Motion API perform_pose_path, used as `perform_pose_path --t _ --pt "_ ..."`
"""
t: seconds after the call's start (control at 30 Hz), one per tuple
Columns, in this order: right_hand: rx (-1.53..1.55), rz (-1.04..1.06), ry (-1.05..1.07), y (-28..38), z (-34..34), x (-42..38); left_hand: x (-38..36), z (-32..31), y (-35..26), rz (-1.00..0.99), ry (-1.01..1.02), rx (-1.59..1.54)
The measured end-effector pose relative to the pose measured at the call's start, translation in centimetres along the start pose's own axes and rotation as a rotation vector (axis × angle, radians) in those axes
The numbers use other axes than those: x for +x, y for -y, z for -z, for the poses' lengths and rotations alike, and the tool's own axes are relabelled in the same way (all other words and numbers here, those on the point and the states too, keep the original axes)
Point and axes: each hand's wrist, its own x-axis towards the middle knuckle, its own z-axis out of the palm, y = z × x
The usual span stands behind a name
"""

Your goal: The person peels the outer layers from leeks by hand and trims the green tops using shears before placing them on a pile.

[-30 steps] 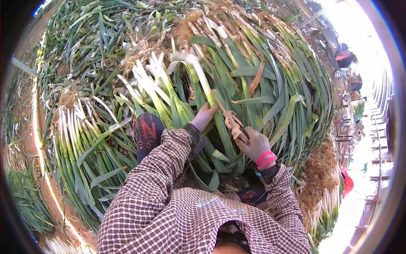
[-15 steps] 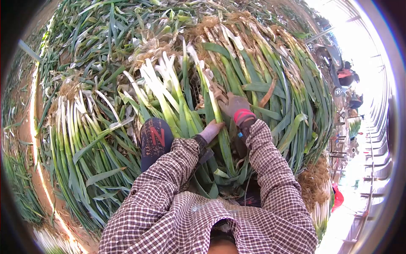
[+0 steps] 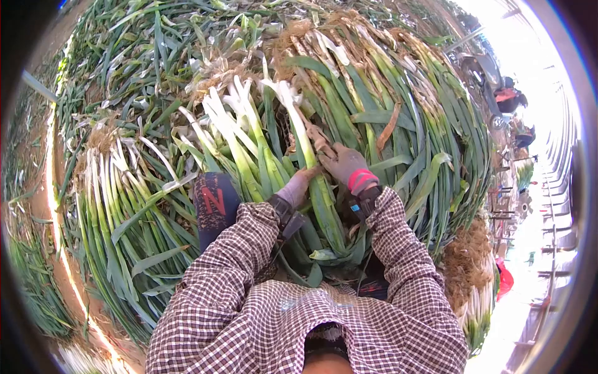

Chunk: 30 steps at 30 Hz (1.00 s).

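A green onion [image 3: 299, 121], with a white stalk and broad green leaves, lies in front of me, root end pointing away. My left hand [image 3: 298, 186], in a pale glove, is closed around its middle from the left. On the right side, my right hand [image 3: 346, 167], in a grey glove with a pink cuff, is closed on a brown, withered outer leaf [image 3: 319, 138] that hangs along the stalk. Its fingertips are partly hidden. Beside my left hand lie several cleaned green onions [image 3: 240, 134] with bright white stalks.
A large pile of unpeeled green onions [image 3: 405, 106], roots attached, spreads to the right. Another bundle [image 3: 112, 187] lies at left. Stripped leaves [image 3: 156, 56] cover the ground beyond. My shoe [image 3: 215, 209] stands between the bundles. More root ends [image 3: 467, 262] show at lower right.
The brown leaf has come farther off the stalk, baring more white at the onion's root end. My left hand has moved slightly left; the right stays close by.
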Motion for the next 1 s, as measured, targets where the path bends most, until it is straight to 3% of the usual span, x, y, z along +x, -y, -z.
perform_pose_path --t 0.1,0.13,0.2,0.23,0.27,0.3,0.33,0.37,0.4,0.47,0.53,0.6,0.67,0.7,0.8,0.87,0.9,1.0 --pt "0.034 0.002 0.001 0.1 0.3 0.0 -1.7 -0.1 -1.2 0.003 0.010 -0.071" --pt "0.048 0.001 0.005 -0.3 0.2 0.1 -2.1 0.2 -1.9 -0.101 0.045 -0.031" --pt "0.086 0.023 -0.014 -1.7 0.2 -1.2 -3.9 0.9 -5.0 -0.213 -0.161 0.102" --pt "0.129 0.006 -0.034 -2.0 1.2 -2.8 -3.7 3.0 -6.8 -0.288 -0.362 0.852" --pt "0.171 -0.012 -0.055 -2.4 2.0 -4.4 -3.5 3.6 -7.4 -0.358 -0.536 1.228" --pt "0.181 -0.021 -0.092 -3.5 2.7 -5.7 -3.3 4.1 -8.0 -0.378 -0.767 1.588" --pt "0.177 -0.049 -0.136 -4.4 3.3 -7.2 -3.3 3.4 -8.3 -0.409 -0.992 1.556" --pt "0.173 -0.075 -0.184 -5.2 3.9 -8.6 -3.3 2.9 -8.3 -0.715 -1.132 1.934" --pt "0.165 -0.098 -0.233 -6.0 4.7 -9.3 -1.1 2.8 -7.5 -1.062 -1.134 1.938" --pt "0.197 -0.109 -0.250 -7.7 5.8 -10.7 1.0 -2.9 -7.2 -0.704 -0.509 1.643" --pt "0.203 -0.126 -0.256 -8.3 6.5 -12.3 4.3 -8.5 -7.1 -0.366 -0.444 1.512" --pt "0.176 -0.129 -0.279 -8.5 7.6 -13.1 11.6 -10.3 -5.5 -0.383 -0.714 1.254" --pt "0.199 -0.129 -0.290 -9.0 8.1 -14.2 13.6 -13.8 -6.3 -0.210 -0.970 1.265" --pt "0.213 -0.135 -0.290 -9.3 8.1 -14.8 13.6 -14.2 -7.5 -0.045 -0.902 1.184" --pt "0.238 -0.189 -0.236 -9.8 8.0 -16.9 15.8 -11.6 -5.7 -0.229 -0.973 1.078" --pt "0.253 -0.162 -0.230 -10.1 7.8 -17.2 12.8 -9.6 -5.9 -0.249 -0.658 0.761" --pt "0.221 -0.146 -0.208 -10.2 7.4 -17.4 16.7 -3.7 -2.7 -0.393 -0.669 0.686" --pt "0.193 -0.062 -0.170 -9.3 6.5 -17.4 11.1 -1.7 -0.7 -0.475 -0.399 0.512"
